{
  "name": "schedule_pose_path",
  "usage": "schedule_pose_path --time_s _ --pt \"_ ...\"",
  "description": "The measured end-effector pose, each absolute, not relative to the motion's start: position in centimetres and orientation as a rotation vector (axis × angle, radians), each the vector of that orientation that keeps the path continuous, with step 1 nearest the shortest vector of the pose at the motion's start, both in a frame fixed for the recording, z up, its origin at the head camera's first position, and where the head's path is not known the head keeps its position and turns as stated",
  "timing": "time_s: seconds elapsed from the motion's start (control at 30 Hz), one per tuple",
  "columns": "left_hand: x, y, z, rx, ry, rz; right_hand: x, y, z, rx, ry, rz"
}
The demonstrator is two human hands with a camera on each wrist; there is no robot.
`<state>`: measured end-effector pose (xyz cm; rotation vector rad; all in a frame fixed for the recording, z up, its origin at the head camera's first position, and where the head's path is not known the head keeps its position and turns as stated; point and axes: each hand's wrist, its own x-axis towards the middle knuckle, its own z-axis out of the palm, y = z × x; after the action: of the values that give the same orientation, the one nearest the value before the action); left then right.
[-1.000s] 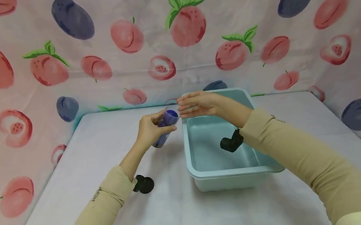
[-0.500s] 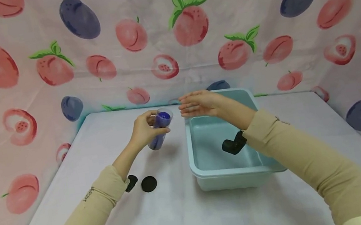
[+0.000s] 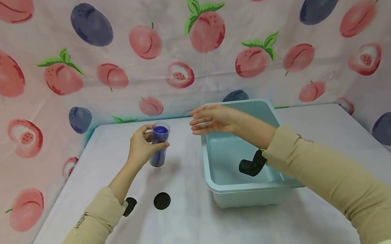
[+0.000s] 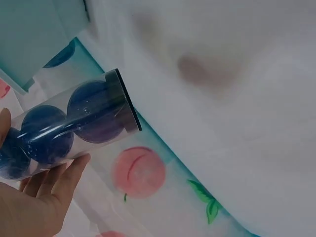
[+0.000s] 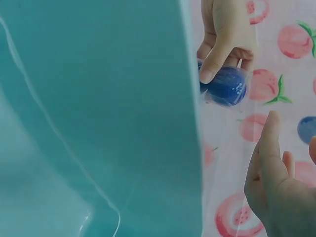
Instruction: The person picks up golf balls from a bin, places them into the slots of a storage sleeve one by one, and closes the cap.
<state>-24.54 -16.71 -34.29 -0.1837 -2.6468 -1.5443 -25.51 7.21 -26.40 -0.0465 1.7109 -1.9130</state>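
A clear plastic tube (image 3: pixel 157 156) holding several blue balls (image 4: pixel 96 111) is gripped by my left hand (image 3: pixel 141 148) above the left part of the table. In the head view it leans slightly, its uncovered mouth up with a blue ball just inside. The left wrist view shows a dark cap (image 4: pixel 129 98) on its other end. My right hand (image 3: pixel 215 120) hovers over the far left rim of a light blue basin (image 3: pixel 207 166), apart from the tube. Its fingers are extended and point left, with nothing held. A black round lid (image 3: pixel 162 201) lies flat on the table.
The white-covered table (image 3: pixel 198 239) meets a fruit-print cloth (image 3: pixel 167 37) at the back and sides. Black wrist cameras sit at both cuffs, the right one (image 3: pixel 253 165) over the basin, the left one (image 3: pixel 130 206) left of the lid.
The tube has moved left with my left hand, away from the basin and the right hand, and stands more upright. My right hand has hardly moved.
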Motion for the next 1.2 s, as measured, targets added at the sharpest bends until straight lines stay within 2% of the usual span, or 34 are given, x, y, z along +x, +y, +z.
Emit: schedule_pose_path --time_s 0.37,0.8,0.93,1.2 --pt "-23.9 -18.8 -34.0 -0.045 -2.658 -1.486 -23.1 5.5 -25.9 -0.063 1.709 -1.904" --pt "-23.3 -20.4 -34.7 -0.108 -2.63 -1.572 -19.4 3.0 -25.8 -0.16 1.782 -1.828" --pt "-23.5 -20.5 -35.0 -0.124 -2.601 -1.579 -18.8 2.8 -26.3 -0.267 1.827 -1.829" --pt "-23.5 -19.9 -35.7 -0.164 -2.496 -1.508 -17.8 2.6 -28.5 -0.699 2.218 -1.721"
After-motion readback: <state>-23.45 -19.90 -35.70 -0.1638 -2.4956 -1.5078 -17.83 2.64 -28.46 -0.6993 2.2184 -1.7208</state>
